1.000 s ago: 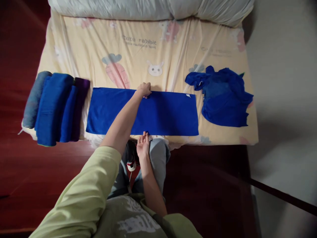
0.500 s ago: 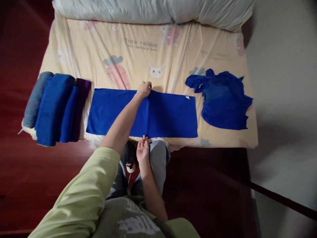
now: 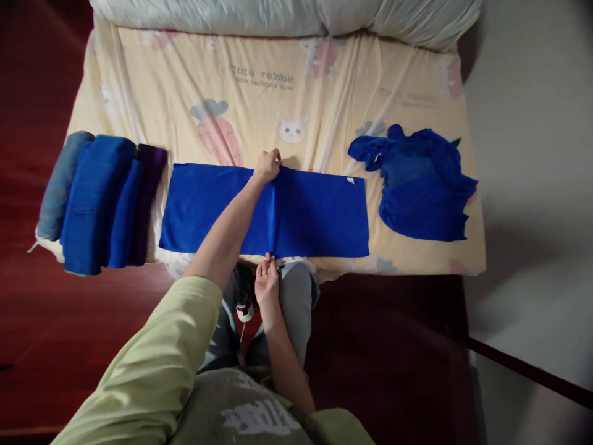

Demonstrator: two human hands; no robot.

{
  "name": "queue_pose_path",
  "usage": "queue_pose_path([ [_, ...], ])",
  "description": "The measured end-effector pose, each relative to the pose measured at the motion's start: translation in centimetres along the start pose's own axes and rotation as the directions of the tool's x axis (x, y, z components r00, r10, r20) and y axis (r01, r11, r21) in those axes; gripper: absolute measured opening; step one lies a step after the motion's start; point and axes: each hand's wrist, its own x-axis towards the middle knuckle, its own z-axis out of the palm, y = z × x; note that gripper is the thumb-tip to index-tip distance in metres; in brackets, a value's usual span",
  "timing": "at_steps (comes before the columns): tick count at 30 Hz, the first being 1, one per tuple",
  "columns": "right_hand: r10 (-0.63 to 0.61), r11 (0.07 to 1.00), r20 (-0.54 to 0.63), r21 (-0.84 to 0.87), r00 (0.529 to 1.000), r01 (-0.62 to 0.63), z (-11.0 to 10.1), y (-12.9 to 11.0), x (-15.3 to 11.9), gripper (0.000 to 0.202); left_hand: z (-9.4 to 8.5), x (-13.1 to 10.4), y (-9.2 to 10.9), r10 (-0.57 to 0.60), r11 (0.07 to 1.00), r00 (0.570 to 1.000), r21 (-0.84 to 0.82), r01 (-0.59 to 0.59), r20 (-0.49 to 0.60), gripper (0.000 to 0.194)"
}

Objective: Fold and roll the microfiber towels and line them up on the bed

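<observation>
A blue towel (image 3: 319, 213) lies spread as a long flat strip along the bed's near side, with a small white tag at its upper right corner. A raised crease runs across its middle. At the far end of that crease, my left hand (image 3: 267, 165) pinches the towel's edge. My right hand (image 3: 267, 281) is palm up at the near edge, its fingertips closed on the other end of the crease. My left forearm covers part of the towel's left half.
Rolled and folded towels (image 3: 99, 204), blue, grey and purple, lie side by side on the left. A crumpled heap of blue cloth (image 3: 421, 185) sits at the right. Beneath is a bed with a yellow rabbit-print sheet (image 3: 259, 123); a pale quilt (image 3: 278, 15) lies along the back.
Both hands keep their hold at the crease, and the towel lies as before. Only the view has shifted slightly.
</observation>
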Motion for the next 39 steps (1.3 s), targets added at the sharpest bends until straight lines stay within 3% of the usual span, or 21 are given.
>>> queue_pose_path([
  [6,-0.008,1.0,0.038,-0.014,0.999,0.008,1.3,-0.4,0.4,0.016,0.4,-0.4,-0.7,0.025,0.998,0.996,0.05,-0.03,0.084,0.03],
  [11,-0.013,0.998,0.073,-0.06,0.997,0.018,1.0,-0.5,-0.4,0.011,-0.8,-0.8,0.3,0.06,0.998,0.997,0.031,-0.062,0.044,0.032],
  [20,-0.063,0.985,0.246,-0.142,0.967,0.1,0.9,-0.9,-3.9,0.023,-6.6,-4.0,2.0,0.13,0.986,0.982,-0.087,-0.142,-0.134,0.024],
  [24,-0.189,0.932,0.359,-0.228,0.914,0.282,1.0,-2.0,-6.2,0.031,-9.7,-6.3,2.6,0.118,0.974,0.97,-0.165,-0.155,-0.214,0.015],
  [27,-0.349,0.826,0.368,-0.313,0.862,0.468,1.1,-4.7,-7.4,0.036,-12.5,-8.6,3.3,0.105,0.95,0.958,-0.259,-0.176,-0.266,0.01],
  [29,-0.451,0.718,0.385,-0.379,0.805,0.584,1.1,-7.4,-8.0,0.041,-14.6,-10.5,3.9,0.083,0.926,0.952,-0.331,-0.183,-0.294,0.009],
  [32,-0.576,0.447,0.475,-0.499,0.666,0.743,1.4,-12.4,-8.9,0.05,-18.1,-13.8,5.0,0.067,0.877,0.931,-0.424,-0.226,-0.358,0.008],
  [36,-0.757,0.112,0.529,-0.473,0.383,0.874,3.3,-19.2,-11.0,0.058,-22.9,-18.6,6.3,0.069,0.751,0.901,-0.572,-0.33,-0.428,0.016],
  [39,-0.816,-0.025,0.533,-0.418,0.223,0.908,6.1,-23.5,-13.7,0.061,-26.3,-21.8,7.3,0.109,0.672,0.869,-0.608,-0.422,-0.482,0.02],
])
